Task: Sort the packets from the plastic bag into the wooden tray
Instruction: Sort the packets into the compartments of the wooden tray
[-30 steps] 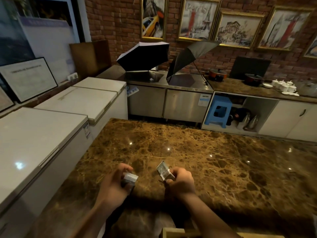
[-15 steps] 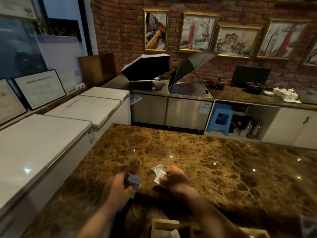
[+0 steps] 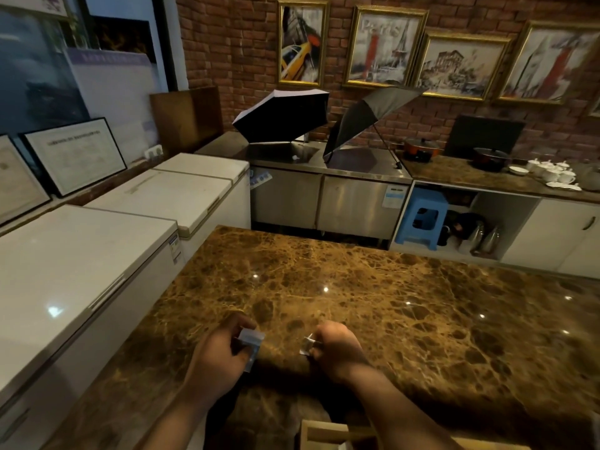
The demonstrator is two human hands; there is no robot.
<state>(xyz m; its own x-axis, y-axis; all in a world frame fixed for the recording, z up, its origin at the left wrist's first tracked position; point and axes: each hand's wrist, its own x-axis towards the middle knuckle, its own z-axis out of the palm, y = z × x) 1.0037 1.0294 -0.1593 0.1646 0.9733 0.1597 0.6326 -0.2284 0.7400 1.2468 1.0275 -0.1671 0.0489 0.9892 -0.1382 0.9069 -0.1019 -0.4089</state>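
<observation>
Two hands over the marble counter (image 3: 406, 319): left hand (image 3: 217, 355) grips a packet (image 3: 250, 340), right hand (image 3: 334, 350) pinches another packet (image 3: 306, 346)

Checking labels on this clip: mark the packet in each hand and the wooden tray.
packet in left hand (image 3: 250, 340), head view, its pale upper face.
packet in right hand (image 3: 306, 345), head view, its exposed corner.
wooden tray (image 3: 319, 431), head view, its far rim.

Chest freezers (image 3: 97, 254) left of counter (image 3: 422, 319); wooden tray (image 3: 324, 433) nearest
</observation>
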